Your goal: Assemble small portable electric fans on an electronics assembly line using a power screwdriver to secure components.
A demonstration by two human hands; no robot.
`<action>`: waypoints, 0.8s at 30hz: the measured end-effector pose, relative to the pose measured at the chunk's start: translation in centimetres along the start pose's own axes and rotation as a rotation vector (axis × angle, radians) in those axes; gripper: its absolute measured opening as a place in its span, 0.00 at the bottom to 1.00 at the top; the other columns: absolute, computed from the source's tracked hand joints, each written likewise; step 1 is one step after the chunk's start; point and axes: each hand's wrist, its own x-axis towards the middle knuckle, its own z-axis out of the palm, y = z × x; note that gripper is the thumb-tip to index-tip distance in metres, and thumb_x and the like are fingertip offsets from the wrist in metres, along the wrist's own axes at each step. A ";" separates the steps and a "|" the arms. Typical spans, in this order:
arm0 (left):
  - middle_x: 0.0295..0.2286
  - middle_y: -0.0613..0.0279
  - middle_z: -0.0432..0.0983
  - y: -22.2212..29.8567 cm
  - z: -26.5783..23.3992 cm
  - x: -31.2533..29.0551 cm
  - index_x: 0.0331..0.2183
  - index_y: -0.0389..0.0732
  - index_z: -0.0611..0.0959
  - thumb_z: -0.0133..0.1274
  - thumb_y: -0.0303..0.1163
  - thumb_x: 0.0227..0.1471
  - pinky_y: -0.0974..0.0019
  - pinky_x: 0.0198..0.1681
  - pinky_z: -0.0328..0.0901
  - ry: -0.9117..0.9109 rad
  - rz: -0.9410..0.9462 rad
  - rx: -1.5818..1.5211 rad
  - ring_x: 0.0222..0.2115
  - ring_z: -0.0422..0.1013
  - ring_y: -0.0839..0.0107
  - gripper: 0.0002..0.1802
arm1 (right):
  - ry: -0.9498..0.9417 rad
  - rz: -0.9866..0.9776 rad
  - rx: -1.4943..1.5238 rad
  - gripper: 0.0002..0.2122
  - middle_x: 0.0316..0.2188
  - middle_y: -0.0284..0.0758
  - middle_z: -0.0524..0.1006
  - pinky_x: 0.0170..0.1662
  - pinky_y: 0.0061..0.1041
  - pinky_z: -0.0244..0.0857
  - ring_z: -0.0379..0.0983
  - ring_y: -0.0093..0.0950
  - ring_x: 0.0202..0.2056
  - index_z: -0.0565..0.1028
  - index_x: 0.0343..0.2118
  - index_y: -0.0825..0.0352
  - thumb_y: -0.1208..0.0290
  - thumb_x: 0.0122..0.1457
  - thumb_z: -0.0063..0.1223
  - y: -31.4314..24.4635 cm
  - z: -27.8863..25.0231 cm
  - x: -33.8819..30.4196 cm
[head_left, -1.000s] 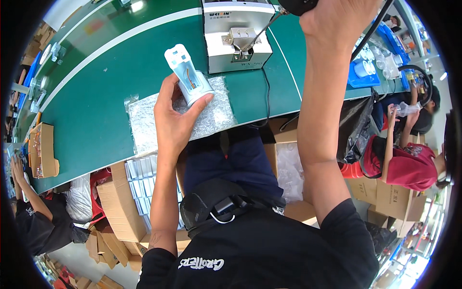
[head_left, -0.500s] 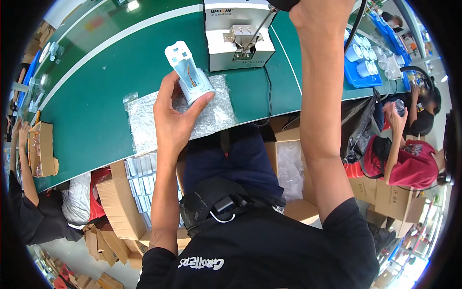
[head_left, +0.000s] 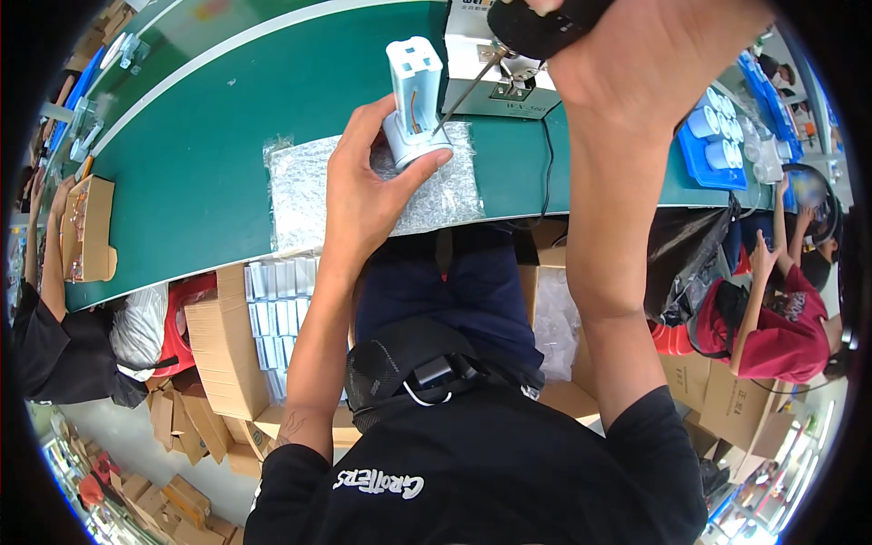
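Observation:
My left hand (head_left: 368, 182) is wrapped around the round base of a light blue plastic housing (head_left: 425, 102), which stands nearly upright over the bench. Its open side shows a hollow with a thin orange-brown wire (head_left: 414, 111). In my right hand (head_left: 622, 73) is a black electric screwdriver (head_left: 536, 29), its long thin bit slanting down to the left. The bit's end meets the housing near its base; whether a screw sits there is too small to tell. Beneath the housing lies a bubble-wrap sheet (head_left: 309, 195).
A white box-shaped screw feeder (head_left: 468, 73) stands behind the screwdriver, its black cable running to the bench edge. To the right, a blue tray (head_left: 699, 168) holds several light blue cups. Below the green bench (head_left: 209, 173), a carton (head_left: 218, 331) holds light blue parts. Co-workers sit on both sides.
The screwdriver has moved from the feeder toward me, and its bit now reaches the housing. My left hand has turned the housing more upright. The whole view has shifted slightly.

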 end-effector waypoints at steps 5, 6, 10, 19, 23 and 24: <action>0.44 0.57 0.79 0.8 0.2 0.2 0.53 0.33 0.81 0.76 0.31 0.44 0.65 0.46 0.71 -0.011 0.039 0.049 0.41 0.76 0.65 0.35 | -0.056 -0.025 0.026 0.27 0.11 0.28 0.66 0.12 0.16 0.56 0.62 0.18 0.09 0.71 0.30 0.63 0.38 0.66 0.51 0.9 -0.2 0.4; 0.45 0.57 0.79 0.7 0.2 0.2 0.53 0.33 0.81 0.76 0.31 0.44 0.65 0.46 0.71 -0.006 0.053 0.055 0.41 0.76 0.64 0.35 | -0.068 -0.028 0.033 0.26 0.11 0.29 0.66 0.12 0.16 0.56 0.62 0.18 0.09 0.71 0.30 0.63 0.38 0.66 0.51 0.9 -0.1 0.3; 0.45 0.56 0.79 0.4 0.0 0.2 0.53 0.33 0.81 0.76 0.32 0.44 0.64 0.46 0.71 0.013 0.087 0.091 0.41 0.77 0.64 0.36 | -0.117 -0.039 0.066 0.25 0.11 0.29 0.66 0.12 0.16 0.56 0.63 0.18 0.09 0.71 0.31 0.63 0.40 0.67 0.52 1.1 0.3 -0.2; 0.45 0.54 0.80 0.3 -0.1 0.4 0.52 0.32 0.82 0.77 0.34 0.43 0.63 0.46 0.71 0.016 0.074 0.113 0.42 0.77 0.61 0.35 | -0.210 -0.087 0.136 0.22 0.11 0.29 0.67 0.12 0.16 0.57 0.63 0.18 0.09 0.73 0.33 0.64 0.45 0.69 0.52 1.9 0.9 0.0; 0.45 0.54 0.79 0.2 0.2 0.5 0.51 0.32 0.82 0.77 0.33 0.43 0.62 0.46 0.71 0.012 0.083 0.073 0.41 0.77 0.62 0.35 | -0.234 -0.130 0.156 0.21 0.12 0.29 0.67 0.12 0.16 0.57 0.63 0.18 0.10 0.73 0.34 0.65 0.47 0.70 0.52 1.0 1.4 0.3; 0.45 0.54 0.79 0.3 0.3 0.5 0.51 0.31 0.81 0.77 0.33 0.43 0.62 0.46 0.71 0.004 0.049 0.065 0.41 0.77 0.62 0.35 | -0.238 -0.141 0.159 0.21 0.12 0.29 0.67 0.12 0.16 0.57 0.63 0.18 0.10 0.73 0.34 0.65 0.48 0.71 0.53 0.5 1.6 0.4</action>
